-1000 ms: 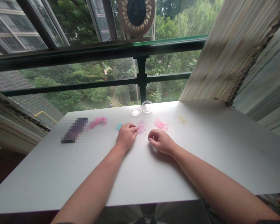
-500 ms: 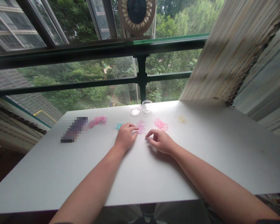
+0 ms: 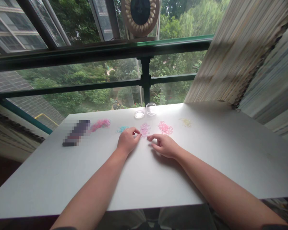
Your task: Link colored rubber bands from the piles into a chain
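Observation:
My left hand (image 3: 128, 140) rests on the table at the near left edge of a pile of thin purple loops (image 3: 145, 128), which look like small rubber bands. Its thumb and forefinger come together in a pinch. Whatever is between the tips is too small to make out. My right hand (image 3: 166, 145) lies just right of that pile, thumb and forefinger apart, with nothing visible between them. Beyond the right hand is a pile of pink-red loops (image 3: 165, 127). Turquoise loops (image 3: 123, 129) lie partly behind my left hand.
On the white table (image 3: 139, 179) are a pink mixed pile (image 3: 101, 124) and a pixelated dark object (image 3: 76, 132) to the left, and yellow loops (image 3: 186, 122) to the right. A clear round container (image 3: 151, 109) and a clear lid (image 3: 139, 114) stand at the window edge.
My left hand has drawn slightly left, and its fingers have closed from spread into a pinch. My right fingertips have shifted slightly left towards the purple pile.

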A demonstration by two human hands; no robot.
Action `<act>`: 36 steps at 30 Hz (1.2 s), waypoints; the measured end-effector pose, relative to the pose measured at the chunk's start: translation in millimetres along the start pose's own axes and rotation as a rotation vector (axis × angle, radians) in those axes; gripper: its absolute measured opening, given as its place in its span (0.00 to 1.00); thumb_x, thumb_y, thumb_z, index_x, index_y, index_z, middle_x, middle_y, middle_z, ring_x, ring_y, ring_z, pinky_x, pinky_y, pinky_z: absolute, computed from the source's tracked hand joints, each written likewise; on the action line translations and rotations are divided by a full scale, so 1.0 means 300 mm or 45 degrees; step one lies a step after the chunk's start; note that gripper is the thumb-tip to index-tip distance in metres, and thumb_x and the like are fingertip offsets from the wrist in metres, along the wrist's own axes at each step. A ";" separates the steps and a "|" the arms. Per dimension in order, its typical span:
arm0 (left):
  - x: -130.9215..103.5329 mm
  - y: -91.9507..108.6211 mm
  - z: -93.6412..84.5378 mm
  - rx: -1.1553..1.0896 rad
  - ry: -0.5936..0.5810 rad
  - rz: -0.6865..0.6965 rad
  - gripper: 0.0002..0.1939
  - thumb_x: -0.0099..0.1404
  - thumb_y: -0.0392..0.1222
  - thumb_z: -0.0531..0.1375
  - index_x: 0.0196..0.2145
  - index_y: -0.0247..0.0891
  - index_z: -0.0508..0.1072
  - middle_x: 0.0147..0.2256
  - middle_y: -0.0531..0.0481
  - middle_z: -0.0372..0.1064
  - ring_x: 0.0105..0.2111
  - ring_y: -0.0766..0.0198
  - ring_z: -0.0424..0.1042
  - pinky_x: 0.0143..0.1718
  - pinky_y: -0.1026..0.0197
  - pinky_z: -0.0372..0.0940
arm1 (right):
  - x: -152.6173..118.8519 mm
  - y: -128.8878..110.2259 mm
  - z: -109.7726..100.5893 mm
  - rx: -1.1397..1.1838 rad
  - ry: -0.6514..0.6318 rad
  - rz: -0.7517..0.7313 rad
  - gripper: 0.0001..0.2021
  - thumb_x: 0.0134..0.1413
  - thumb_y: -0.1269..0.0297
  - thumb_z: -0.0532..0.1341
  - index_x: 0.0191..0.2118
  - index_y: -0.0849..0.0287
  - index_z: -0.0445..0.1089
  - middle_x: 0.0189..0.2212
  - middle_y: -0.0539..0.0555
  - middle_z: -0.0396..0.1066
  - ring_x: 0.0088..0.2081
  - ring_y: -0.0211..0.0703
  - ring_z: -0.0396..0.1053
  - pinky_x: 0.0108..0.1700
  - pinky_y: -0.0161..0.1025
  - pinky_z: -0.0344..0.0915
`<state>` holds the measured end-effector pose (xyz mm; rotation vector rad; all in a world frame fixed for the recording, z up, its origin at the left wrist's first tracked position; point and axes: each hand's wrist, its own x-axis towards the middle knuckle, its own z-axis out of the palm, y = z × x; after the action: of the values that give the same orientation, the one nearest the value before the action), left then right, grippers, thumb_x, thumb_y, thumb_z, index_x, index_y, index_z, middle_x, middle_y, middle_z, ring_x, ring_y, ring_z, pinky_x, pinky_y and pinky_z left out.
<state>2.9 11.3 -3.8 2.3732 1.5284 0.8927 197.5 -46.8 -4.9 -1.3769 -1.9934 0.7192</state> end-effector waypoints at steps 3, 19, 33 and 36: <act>-0.010 -0.001 -0.011 -0.103 -0.040 -0.058 0.09 0.59 0.44 0.56 0.34 0.41 0.73 0.31 0.51 0.74 0.32 0.62 0.71 0.34 0.61 0.63 | -0.001 0.000 0.000 0.023 -0.003 -0.006 0.10 0.47 0.69 0.57 0.38 0.55 0.69 0.43 0.51 0.73 0.20 0.31 0.61 0.29 0.33 0.61; -0.005 0.031 0.008 -0.301 -0.003 -0.068 0.09 0.57 0.43 0.57 0.33 0.40 0.74 0.30 0.52 0.74 0.30 0.64 0.72 0.34 0.62 0.65 | -0.021 -0.049 0.010 -0.103 -0.113 -0.244 0.15 0.47 0.72 0.57 0.43 0.53 0.69 0.50 0.50 0.69 0.24 0.33 0.66 0.39 0.37 0.65; -0.002 0.019 0.007 -0.319 -0.049 -0.038 0.10 0.60 0.44 0.55 0.35 0.40 0.74 0.33 0.51 0.76 0.33 0.63 0.73 0.36 0.62 0.65 | 0.011 -0.045 0.035 -0.245 -0.027 -0.154 0.16 0.49 0.71 0.56 0.45 0.54 0.68 0.52 0.53 0.66 0.49 0.46 0.68 0.49 0.43 0.63; -0.004 0.017 -0.004 -0.309 -0.032 -0.057 0.09 0.60 0.44 0.55 0.35 0.40 0.74 0.32 0.51 0.76 0.33 0.63 0.73 0.35 0.63 0.65 | 0.016 -0.048 0.031 -0.254 -0.039 -0.113 0.16 0.48 0.71 0.57 0.45 0.54 0.68 0.52 0.53 0.66 0.46 0.47 0.69 0.48 0.43 0.64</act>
<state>5.8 7.7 -1.1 2.1631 1.3716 0.9738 180.3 -47.7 0.2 -1.3855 -2.1842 0.5160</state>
